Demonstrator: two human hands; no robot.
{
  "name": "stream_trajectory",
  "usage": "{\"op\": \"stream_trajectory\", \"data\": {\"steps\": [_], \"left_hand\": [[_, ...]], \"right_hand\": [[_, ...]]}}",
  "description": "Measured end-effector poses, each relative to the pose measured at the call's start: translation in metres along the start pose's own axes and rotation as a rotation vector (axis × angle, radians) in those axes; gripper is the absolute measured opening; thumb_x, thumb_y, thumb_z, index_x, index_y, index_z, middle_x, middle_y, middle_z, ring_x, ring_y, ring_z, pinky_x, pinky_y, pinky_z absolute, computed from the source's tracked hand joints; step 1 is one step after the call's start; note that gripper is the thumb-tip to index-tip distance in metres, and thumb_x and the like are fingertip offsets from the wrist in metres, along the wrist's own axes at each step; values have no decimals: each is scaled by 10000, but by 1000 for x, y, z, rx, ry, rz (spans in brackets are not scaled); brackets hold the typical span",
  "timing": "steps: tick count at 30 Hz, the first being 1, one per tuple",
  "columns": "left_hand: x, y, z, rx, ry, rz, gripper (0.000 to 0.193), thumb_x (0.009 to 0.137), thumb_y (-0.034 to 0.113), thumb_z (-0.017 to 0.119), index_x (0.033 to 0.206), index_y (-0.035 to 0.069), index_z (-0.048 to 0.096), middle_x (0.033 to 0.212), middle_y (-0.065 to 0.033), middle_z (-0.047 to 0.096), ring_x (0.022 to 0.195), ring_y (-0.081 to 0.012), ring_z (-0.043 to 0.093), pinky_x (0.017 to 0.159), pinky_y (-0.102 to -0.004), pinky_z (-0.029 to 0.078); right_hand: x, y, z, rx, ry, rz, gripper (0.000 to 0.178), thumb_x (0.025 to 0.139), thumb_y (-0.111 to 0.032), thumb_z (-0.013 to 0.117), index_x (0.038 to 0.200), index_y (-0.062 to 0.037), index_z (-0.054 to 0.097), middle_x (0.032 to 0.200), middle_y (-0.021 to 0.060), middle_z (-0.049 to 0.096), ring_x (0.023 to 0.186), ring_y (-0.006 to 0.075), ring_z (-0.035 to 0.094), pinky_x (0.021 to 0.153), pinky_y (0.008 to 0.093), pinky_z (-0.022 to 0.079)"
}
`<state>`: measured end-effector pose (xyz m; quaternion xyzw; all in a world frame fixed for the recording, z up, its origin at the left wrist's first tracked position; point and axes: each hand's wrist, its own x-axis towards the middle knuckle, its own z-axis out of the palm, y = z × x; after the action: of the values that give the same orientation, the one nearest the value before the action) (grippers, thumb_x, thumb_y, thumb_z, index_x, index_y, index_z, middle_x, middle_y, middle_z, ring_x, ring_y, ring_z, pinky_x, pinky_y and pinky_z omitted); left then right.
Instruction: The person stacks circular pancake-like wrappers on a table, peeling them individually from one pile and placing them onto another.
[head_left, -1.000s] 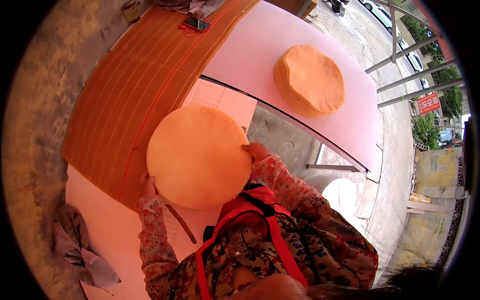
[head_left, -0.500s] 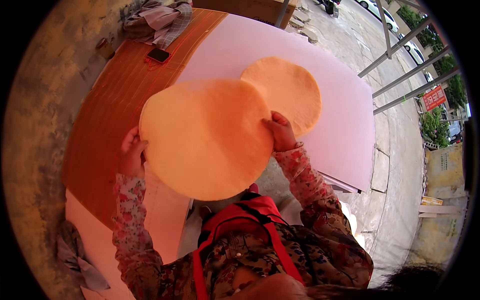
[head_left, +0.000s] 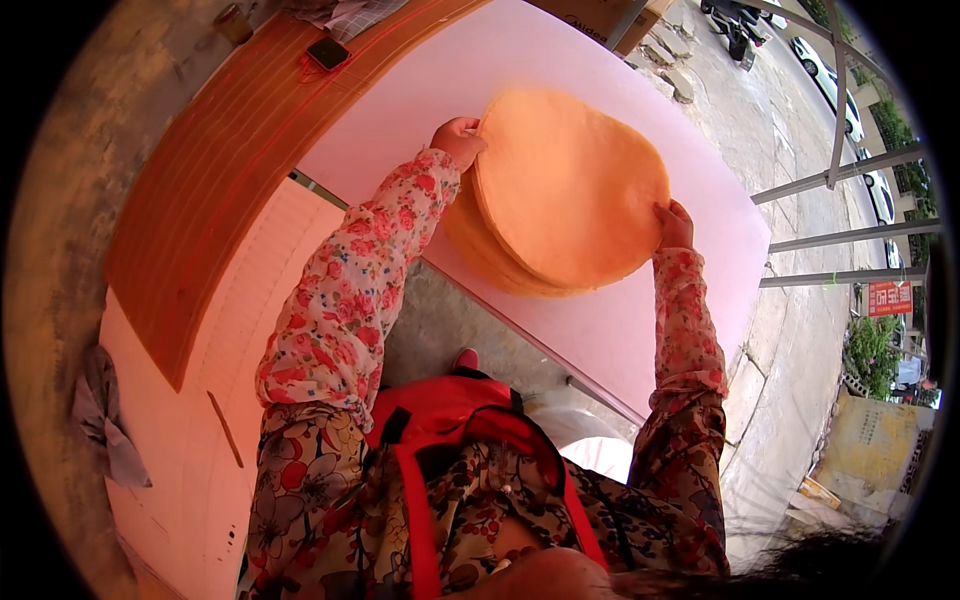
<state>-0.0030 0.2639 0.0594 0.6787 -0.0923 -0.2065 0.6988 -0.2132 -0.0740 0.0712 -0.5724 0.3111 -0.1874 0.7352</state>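
A thin, round yellow-orange sheet (head_left: pixel 570 180) is stretched between my two hands over the pink-white tabletop. My left hand (head_left: pixel 460 142) pinches its far left edge between thumb and fingers. At the opposite side, my right hand (head_left: pixel 674 225) grips the right edge. Below and to the left of this sheet, a stack of similar round sheets (head_left: pixel 478 248) shows along its rim; the held sheet hides most of it. Whether the held sheet touches the stack, I cannot tell. What the sheets are made of is unclear.
A dark phone (head_left: pixel 328 54) lies on the brown slatted board (head_left: pixel 215 165) at left, near crumpled cloth (head_left: pixel 345 14). A thin brown stick (head_left: pixel 226 428) rests on the lower-left pale surface. Metal poles (head_left: pixel 850 234) stand beyond the pink-white table (head_left: pixel 715 240) at right.
Both hands have carried the round sheet right and away from me, over the other round sheets. The view has shifted, and my arms now reach farther out.
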Motion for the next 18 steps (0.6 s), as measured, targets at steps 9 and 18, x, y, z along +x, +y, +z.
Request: {"op": "stream_trajectory", "data": {"steps": [9, 18], "left_hand": [[-11, -49, -17, 174, 93, -109, 432, 699, 6, 592, 1121, -67, 533, 1001, -136, 640, 898, -197, 620, 780, -285, 495], [-20, -35, -17, -14, 112, -278, 419, 709, 43, 570, 1119, -37, 533, 972, -98, 617, 809, -178, 625, 658, -306, 542]], "right_hand": [[20, 27, -19, -151, -36, 126, 244, 826, -49, 567, 1051, 42, 583, 948, 100, 644, 813, 195, 621, 740, 304, 509], [19, 33, -16, -437, -11, 17, 264, 772, -123, 619, 972, 48, 628, 867, 63, 646, 752, 128, 587, 666, 271, 471]]}}
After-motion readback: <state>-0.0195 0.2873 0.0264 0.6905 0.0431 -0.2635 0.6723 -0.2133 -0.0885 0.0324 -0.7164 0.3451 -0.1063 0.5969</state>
